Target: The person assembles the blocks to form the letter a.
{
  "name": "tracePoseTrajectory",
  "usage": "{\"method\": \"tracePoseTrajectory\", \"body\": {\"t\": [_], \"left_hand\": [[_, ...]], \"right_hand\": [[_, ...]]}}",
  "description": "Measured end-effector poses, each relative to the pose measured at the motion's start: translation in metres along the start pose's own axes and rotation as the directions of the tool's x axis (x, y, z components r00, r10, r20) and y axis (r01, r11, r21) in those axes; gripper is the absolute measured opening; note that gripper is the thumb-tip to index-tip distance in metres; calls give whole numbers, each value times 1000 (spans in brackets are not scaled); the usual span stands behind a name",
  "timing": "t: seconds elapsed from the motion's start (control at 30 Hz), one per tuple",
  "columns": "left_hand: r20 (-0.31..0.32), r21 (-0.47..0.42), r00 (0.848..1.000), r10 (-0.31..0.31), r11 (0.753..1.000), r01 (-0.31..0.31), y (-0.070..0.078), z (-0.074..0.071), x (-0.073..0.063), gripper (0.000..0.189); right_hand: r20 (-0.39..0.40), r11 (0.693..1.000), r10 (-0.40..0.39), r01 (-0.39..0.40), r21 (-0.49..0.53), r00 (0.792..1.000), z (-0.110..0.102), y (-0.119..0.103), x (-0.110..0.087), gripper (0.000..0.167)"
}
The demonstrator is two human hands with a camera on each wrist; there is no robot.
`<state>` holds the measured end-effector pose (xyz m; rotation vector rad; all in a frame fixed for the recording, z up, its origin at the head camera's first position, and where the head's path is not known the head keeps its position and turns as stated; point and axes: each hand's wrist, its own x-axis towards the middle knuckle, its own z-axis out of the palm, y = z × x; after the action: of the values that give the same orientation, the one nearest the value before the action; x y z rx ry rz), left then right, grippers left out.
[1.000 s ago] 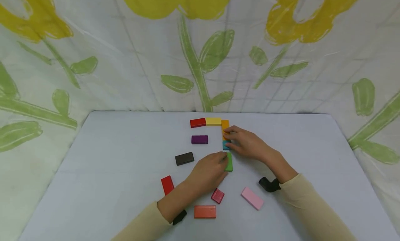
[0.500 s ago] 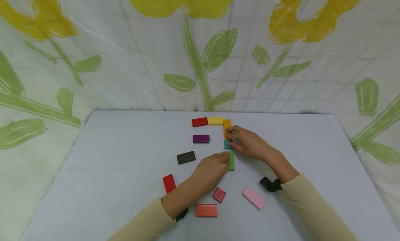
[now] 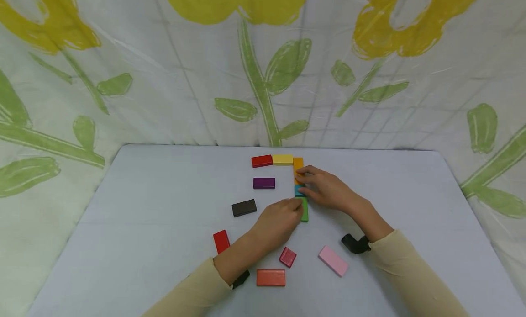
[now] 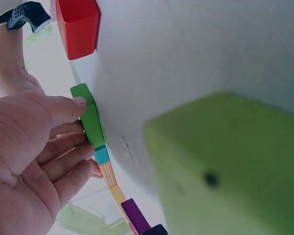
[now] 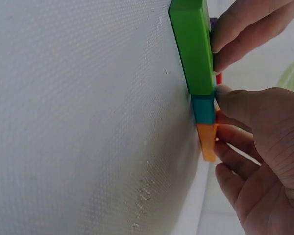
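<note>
My left hand (image 3: 277,223) pinches a green block (image 3: 305,212) lying on the white table; in the left wrist view its thumb lies on the block's near end. At its far end the green block (image 5: 193,49) meets a short teal block (image 5: 203,109). Beyond the teal one comes an orange block (image 3: 297,162), then a yellow block (image 3: 282,160) turned to the left and a dark red block (image 3: 261,161), all joined end to end. My right hand (image 3: 326,189) rests loosely at the row, thumb by the teal block, fingertips touching the orange block.
Left of the row lie a purple block (image 3: 264,183), a black block (image 3: 244,208) and a red block (image 3: 221,241), partly behind my left forearm. Nearer are a small crimson cube (image 3: 287,257), an orange-red block (image 3: 270,277) and a pink block (image 3: 333,261). A flowered curtain (image 3: 185,102) hangs behind.
My left hand has slid the green block slightly away from me, so the small gap between it and the teal block has closed. My right hand has stayed in place.
</note>
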<state>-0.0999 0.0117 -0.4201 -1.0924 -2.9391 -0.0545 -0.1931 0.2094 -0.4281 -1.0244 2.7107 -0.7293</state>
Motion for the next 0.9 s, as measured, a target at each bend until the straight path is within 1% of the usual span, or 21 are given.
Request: {"method": "tracePoseTrajectory", "body": {"t": [0.17, 0.63, 0.77, 0.9], "left_hand": [[8, 3, 1000, -1, 1000, 1, -1, 0, 1, 40], [4, 20, 1000, -5, 1000, 5, -1, 1, 4, 41], [9, 36, 1000, 4, 999, -5, -1, 2, 2, 46], [24, -19, 1000, -16, 1000, 16, -2, -1, -2, 53]], "right_hand": [[-2, 1000, 2, -2, 4, 1000, 1, 0, 1, 44], [-8, 1000, 0, 0, 16, 1000, 1, -1, 0, 44], [-10, 1000, 0, 0, 15, 1000, 2, -1, 0, 44], [-16, 1000, 1, -1, 7, 1000, 2, -1, 0, 45]]}}
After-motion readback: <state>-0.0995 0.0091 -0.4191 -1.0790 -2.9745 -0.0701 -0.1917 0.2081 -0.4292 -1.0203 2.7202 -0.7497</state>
